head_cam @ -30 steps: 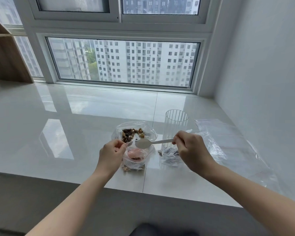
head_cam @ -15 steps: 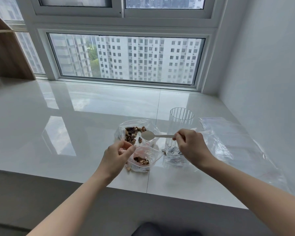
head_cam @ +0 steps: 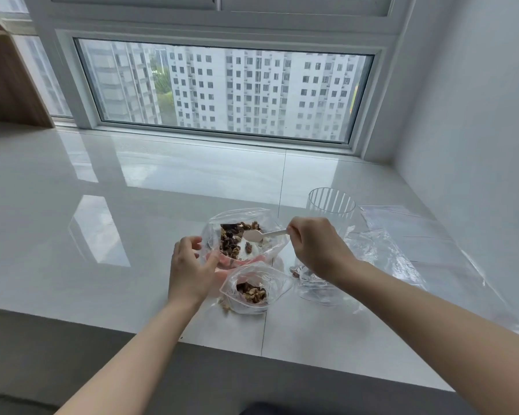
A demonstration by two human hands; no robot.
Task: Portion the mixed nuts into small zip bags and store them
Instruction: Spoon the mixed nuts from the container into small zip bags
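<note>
A large clear bag of mixed nuts lies open on the white sill, with something pink under it. My right hand grips a white spoon whose bowl is inside that bag's mouth, over the nuts. My left hand holds the large bag's left edge between thumb and curled fingers. A small zip bag with a little heap of nuts stands open just in front, free of both hands.
A ribbed clear glass stands right of the nuts. Another small bag sits below my right wrist. Empty clear bags lie flat near the right wall. A few loose nuts lie by the sill's front edge.
My left hand let go of the small bag's rim and moved up to the large bag's edge. The spoon went from over the small bag back into the large bag.
</note>
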